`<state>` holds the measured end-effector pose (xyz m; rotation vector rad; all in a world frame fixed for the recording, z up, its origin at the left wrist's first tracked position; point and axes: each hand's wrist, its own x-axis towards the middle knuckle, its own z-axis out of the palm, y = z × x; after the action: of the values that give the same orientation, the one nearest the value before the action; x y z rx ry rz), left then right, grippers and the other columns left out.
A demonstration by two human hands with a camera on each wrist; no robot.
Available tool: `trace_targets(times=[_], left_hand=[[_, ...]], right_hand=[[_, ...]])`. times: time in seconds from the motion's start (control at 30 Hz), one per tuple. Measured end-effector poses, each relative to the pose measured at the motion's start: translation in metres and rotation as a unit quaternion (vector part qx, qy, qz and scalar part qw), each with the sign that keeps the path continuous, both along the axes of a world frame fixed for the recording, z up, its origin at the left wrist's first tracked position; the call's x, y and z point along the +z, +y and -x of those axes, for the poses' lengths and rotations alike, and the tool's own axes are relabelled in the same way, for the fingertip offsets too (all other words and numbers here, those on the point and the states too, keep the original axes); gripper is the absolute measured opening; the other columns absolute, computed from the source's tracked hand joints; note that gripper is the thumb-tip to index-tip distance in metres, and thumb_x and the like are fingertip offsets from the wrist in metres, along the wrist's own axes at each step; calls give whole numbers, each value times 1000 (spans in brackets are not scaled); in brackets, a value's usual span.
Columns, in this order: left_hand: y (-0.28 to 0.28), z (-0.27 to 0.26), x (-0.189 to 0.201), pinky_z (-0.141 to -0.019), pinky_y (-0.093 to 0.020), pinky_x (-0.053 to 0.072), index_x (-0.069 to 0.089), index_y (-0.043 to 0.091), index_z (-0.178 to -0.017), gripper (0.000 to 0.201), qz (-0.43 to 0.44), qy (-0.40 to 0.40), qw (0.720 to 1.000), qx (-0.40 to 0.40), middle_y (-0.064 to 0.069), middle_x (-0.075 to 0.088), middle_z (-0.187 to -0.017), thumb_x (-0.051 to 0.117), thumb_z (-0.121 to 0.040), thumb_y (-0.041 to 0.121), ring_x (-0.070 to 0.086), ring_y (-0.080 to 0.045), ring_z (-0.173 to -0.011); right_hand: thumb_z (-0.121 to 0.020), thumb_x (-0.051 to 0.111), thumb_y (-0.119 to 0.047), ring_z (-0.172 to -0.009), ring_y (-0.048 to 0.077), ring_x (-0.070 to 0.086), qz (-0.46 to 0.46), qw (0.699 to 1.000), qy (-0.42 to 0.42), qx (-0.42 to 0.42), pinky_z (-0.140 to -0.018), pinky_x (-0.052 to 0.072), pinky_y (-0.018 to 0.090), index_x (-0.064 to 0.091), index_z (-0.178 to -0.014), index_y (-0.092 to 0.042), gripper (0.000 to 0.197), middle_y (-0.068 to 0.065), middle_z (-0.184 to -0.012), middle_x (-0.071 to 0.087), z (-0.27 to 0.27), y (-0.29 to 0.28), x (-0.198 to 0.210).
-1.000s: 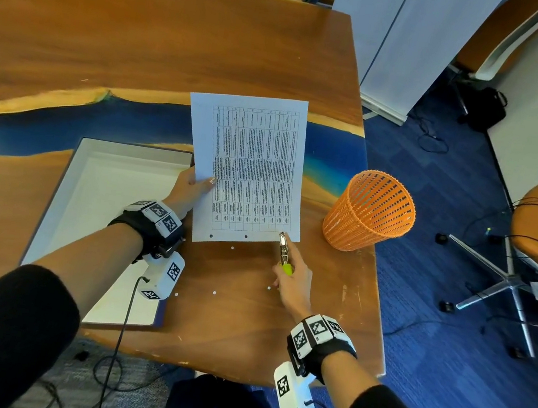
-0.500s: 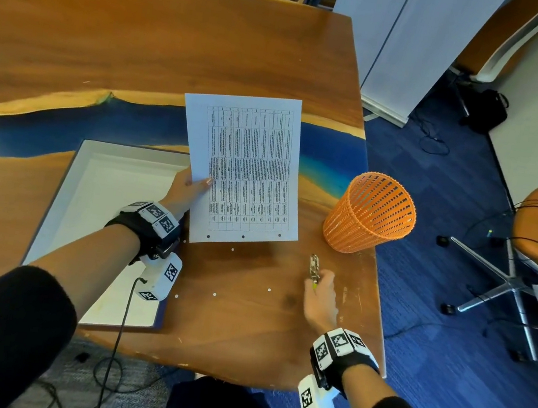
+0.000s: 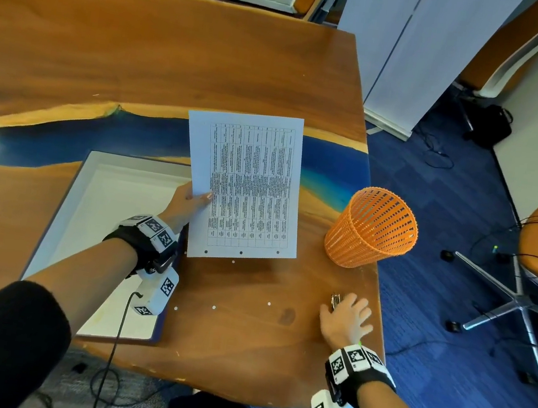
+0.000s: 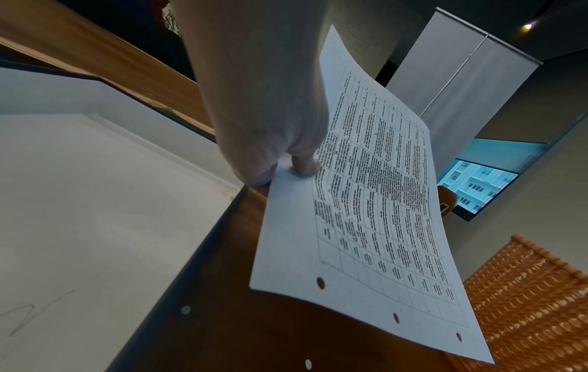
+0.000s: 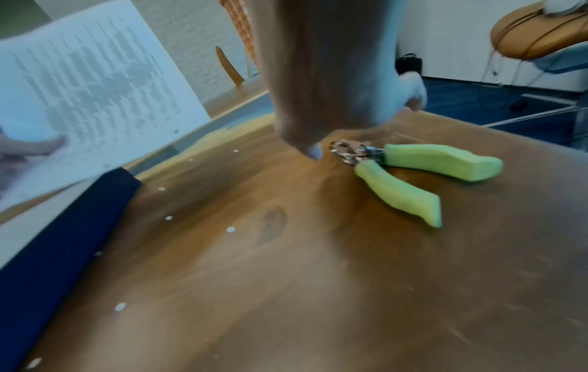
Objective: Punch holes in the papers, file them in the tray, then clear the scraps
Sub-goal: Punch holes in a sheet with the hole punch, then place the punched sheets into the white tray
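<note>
My left hand [image 3: 188, 204] pinches the left edge of a printed sheet of paper [image 3: 245, 186], thumb on top, and holds it lifted above the table; three punched holes run along its near edge [image 4: 394, 317]. A hole punch with green handles [image 5: 413, 173] lies on the table near the right edge. My right hand [image 3: 345, 318] hovers just over it with fingers spread, holding nothing. The white tray [image 3: 63, 206] with a dark rim sits to the left of the paper. Several small white paper scraps [image 3: 213, 307] dot the wood between my hands.
An orange mesh basket [image 3: 373, 229] stands at the table's right edge, beyond the punch. The table edge [image 3: 378, 323] runs just right of my right hand. Office chairs and cables are on the blue floor to the right.
My right hand carried the punch away from the paper's near edge to the right, laid it on the table and let go. The left hand lifted the paper slightly toward the left.
</note>
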<state>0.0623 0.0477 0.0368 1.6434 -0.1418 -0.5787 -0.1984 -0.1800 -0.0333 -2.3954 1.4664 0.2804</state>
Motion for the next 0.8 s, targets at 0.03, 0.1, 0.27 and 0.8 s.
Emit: trace_targets(times=[0.03,0.1,0.27,0.8], left_hand=[[1,-1,1,-93,-44,49,48,-1,-130,35,2,-1,1000,-2,-12,60,-114,49,-96,7,63,-12,-89],[2,-3,2,-89,-41,51,48,-1,-130,35,3,0,1000,-8,-8,63,-108,49,-96,7,68,-7,-83],[-3,-6,8,-68,-17,58,48,-4,-130,37,22,1,999,-28,-1,65,-104,50,-95,3,70,4,-76],[-24,-2,-17,-85,-12,50,44,-3,-134,36,-6,-62,993,-100,-6,57,-122,39,-99,-1,62,11,-93]], right_hand=[[-87,54,-27,-117,29,39,0,997,-65,28,-99,33,47,45,-115,-10,34,10,-122,44,-11,1,9],[-91,51,-16,-114,28,50,-73,964,-243,76,-96,37,40,53,-112,-9,23,9,-117,55,-37,4,27],[-88,63,-27,-124,15,47,-283,849,-437,93,-104,38,31,24,-143,-13,69,3,-138,47,-114,10,78],[-89,49,5,-94,17,59,-134,875,-457,85,-77,44,26,59,-106,-5,23,9,-101,66,-132,-5,55]])
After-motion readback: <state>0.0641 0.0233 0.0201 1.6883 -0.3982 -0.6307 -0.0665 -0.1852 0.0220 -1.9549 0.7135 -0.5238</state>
